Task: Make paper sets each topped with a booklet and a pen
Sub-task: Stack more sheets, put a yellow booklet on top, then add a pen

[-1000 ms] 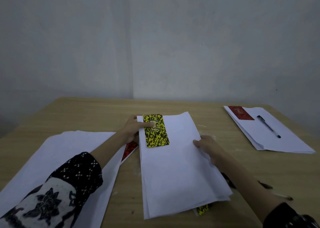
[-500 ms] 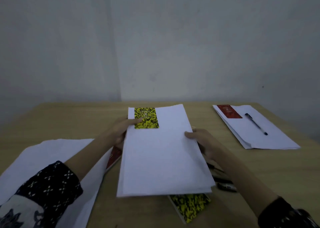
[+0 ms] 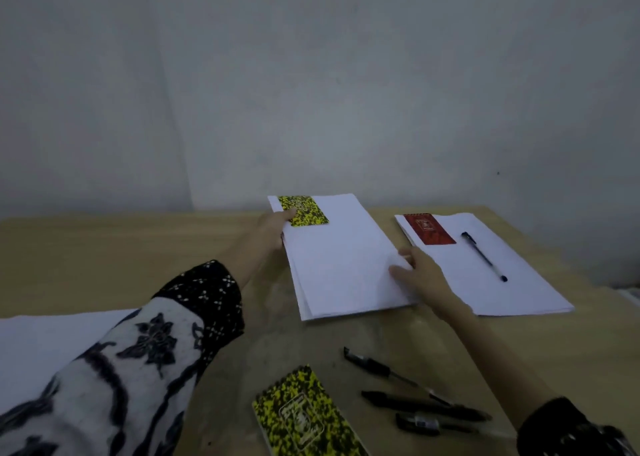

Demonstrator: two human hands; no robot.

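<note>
Gripping paper stack edges, both hands.

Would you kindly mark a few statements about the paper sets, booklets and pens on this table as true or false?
1. A pen lies on the right paper set. True.
2. The middle paper set carries a red booklet. False: its booklet is the yellow booklet; the red booklet tops the right set.
3. Both hands, left hand and right hand, touch the middle set. True.
4. The middle set has a pen. False: none yet; loose pens lie nearer.
</note>
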